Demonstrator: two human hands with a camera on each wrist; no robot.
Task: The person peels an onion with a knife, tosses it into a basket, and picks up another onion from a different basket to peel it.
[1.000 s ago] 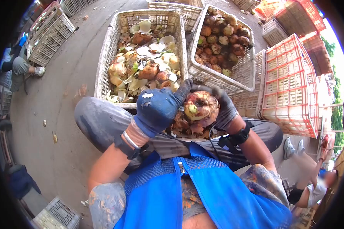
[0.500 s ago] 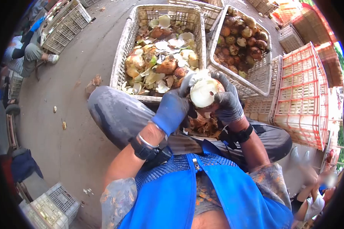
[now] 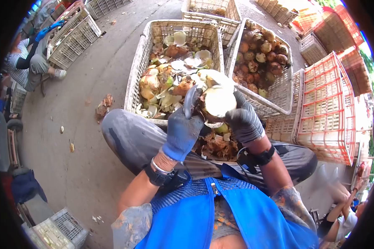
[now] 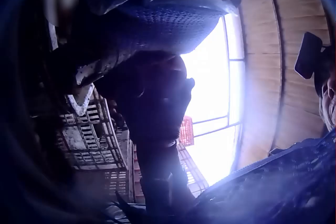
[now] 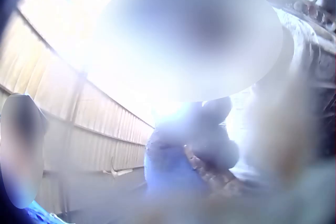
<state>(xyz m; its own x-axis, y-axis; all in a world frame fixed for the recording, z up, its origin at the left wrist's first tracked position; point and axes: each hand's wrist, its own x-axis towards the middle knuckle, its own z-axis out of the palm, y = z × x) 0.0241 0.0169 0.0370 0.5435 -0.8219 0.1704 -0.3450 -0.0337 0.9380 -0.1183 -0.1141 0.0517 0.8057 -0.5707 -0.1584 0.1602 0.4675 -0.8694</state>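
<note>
A large onion (image 3: 220,101), its near side pale and bare with dark brown skin along its left edge, is held up above the person's lap. The right hand (image 3: 246,118), in a dark grey glove, grips it from the right. At its left edge is the left hand (image 3: 185,126) in a blue glove, thumb raised against the brown skin and fingers curled, partly hidden. Directly beneath, brown peelings (image 3: 216,145) lie between the legs. In the left wrist view the blue glove (image 4: 168,22) is dark; the right wrist view is mostly blurred.
Ahead, a white crate (image 3: 133,79) holds onion skins and onions. Another crate (image 3: 284,110) to its right holds brown onions. Stacked crates (image 3: 324,108) under red netting stand at the right. A seated person (image 3: 25,62) is at far left. Loose peel (image 3: 104,104) lies on the ground.
The onion has turned from its brown, skinned side to a pale, bare side. The left hand has shifted from its top to its left edge, thumb now raised. The right hand keeps hold.
</note>
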